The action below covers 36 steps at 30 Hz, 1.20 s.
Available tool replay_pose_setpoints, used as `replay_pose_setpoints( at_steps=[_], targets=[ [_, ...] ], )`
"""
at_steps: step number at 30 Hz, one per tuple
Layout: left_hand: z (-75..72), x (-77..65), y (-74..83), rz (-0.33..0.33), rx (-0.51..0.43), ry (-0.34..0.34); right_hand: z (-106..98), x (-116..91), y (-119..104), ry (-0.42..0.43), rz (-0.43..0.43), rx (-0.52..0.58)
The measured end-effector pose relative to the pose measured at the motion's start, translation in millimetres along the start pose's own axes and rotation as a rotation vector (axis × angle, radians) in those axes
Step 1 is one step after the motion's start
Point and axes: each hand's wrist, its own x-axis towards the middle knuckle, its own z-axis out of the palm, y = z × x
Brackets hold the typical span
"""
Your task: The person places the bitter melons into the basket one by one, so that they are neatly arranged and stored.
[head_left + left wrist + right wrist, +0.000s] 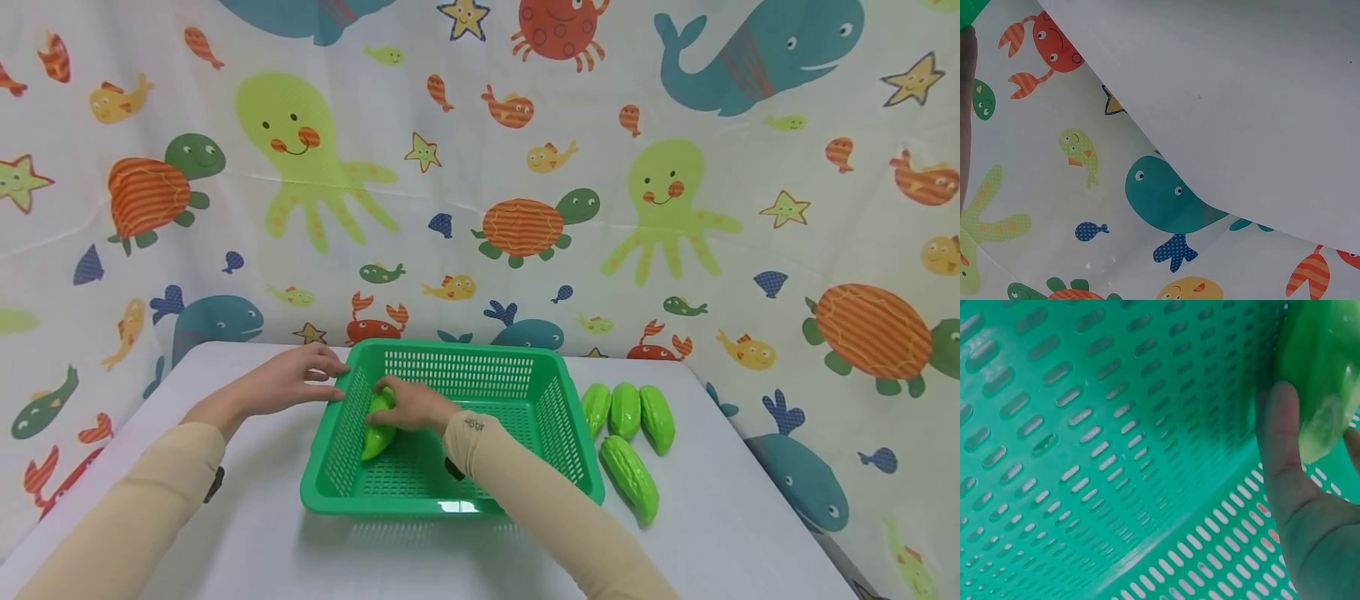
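From where I stand, the person's right hand (414, 406) is down inside the green basket (390, 505), thumb and fingers closed around a green vegetable (378, 443) at the basket's left end, next to the side wall. The left hand (288, 379) is at the left rim, its thumb and fingers apart and fingertips at the edge; I can't tell how firmly they press. Four more green vegetables lie on the white table (255, 508) just right of the basket: three side by side (625, 411) and one (630, 479) nearer the person, lying aslant. Behind hangs a sea-creature curtain (442, 192).
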Motion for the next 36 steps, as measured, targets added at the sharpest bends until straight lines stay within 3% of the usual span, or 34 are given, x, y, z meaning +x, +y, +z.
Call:
replay_pose_setpoints(
  at_steps=[3, 8, 17, 36],
  targets=[
    [0.2, -0.7, 1.5, 0.0, -0.003, 0.002, -3.5, -2.9, 1.1, -0.003, 0.012, 0.043],
    [0.7, -1.8, 3.0, 0.011, -0.008, -0.003, -13.2, -10.8, 1.7, 0.019, 0.021, 0.022],
    [1.4, -4.6, 5.3, -0.006, -0.005, 0.003, -32.8, -25.2, 8.8, 0.094, -0.016, 0.039],
    [3.5, -4.4, 7.6, -0.025, 0.002, 0.001, -83.3, -79.7, 25.2, 0.183, -0.044, 0.13]
  ],
)
